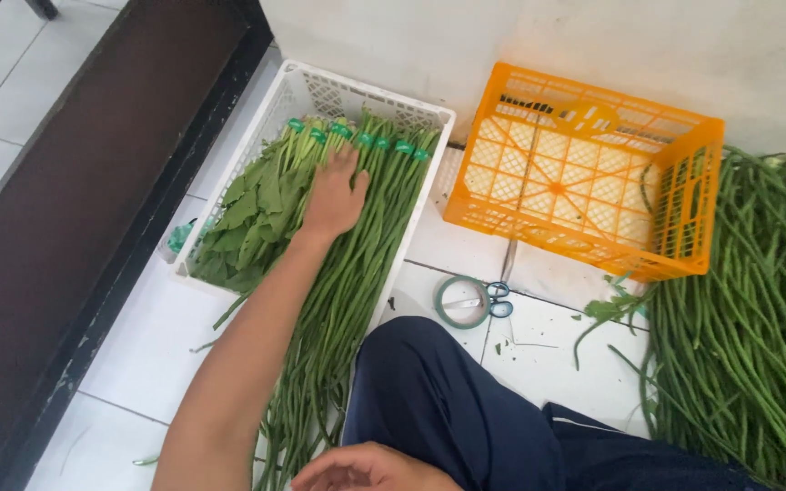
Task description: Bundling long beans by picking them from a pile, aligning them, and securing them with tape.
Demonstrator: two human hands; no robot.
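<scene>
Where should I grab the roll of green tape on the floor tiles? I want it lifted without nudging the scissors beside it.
Take the roll of green tape by its left rim, coming from above and from the left. It lies flat on the tile, so the ring's edge is the only hold, probably a pinch with one finger in the hollow. The blue-handled scissors lie against its right side, so that side is best avoided.

The left hand [334, 195] lies flat on the tied bundles of long leafy stalks [338, 273] inside the white slatted plastic crate [320, 91], which stands against the wall. Right of it, tipped on its side, stands the orange slatted plastic crate [584, 173]. Before that crate, on the floor, lie the roll of tape [461, 302] and scissors [499, 298], touching. Farther right lies the loose heap of long green stalks [748, 336]. The right hand [366, 468] rests nearest the person, beside the knee.
</scene>
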